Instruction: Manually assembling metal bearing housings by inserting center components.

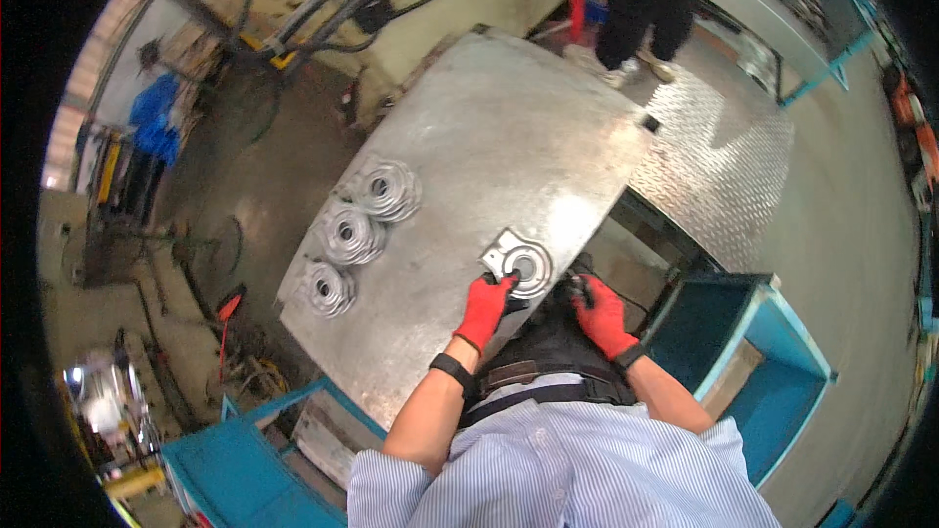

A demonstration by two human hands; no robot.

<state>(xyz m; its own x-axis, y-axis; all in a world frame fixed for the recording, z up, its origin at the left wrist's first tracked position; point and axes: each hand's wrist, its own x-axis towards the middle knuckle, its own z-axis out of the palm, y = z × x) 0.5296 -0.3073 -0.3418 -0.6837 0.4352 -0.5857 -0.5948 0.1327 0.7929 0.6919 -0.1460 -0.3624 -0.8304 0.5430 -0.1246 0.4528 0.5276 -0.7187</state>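
A stamped metal part [544, 272] with a round raised ring and a flat squared end lies on the metal table [460, 147] near its front right edge. My left hand [486, 305], in a red glove with dark fingertips, pinches the part's near left side between thumb and fingers. Just off the table edge, to the right of the part, is my right hand [600, 317] in a matching glove. Its fingers are curled in front of my dark trousers, and what they hold, if anything, cannot be made out.
Three stacks of similar ringed metal parts [399, 201] line the table's left edge. Blue metal bins stand at lower right [782, 342] and lower left [235, 464]. Beyond the table's far right corner, a person [646, 15] stands by a tread-plate floor [734, 156]. Machinery lies left.
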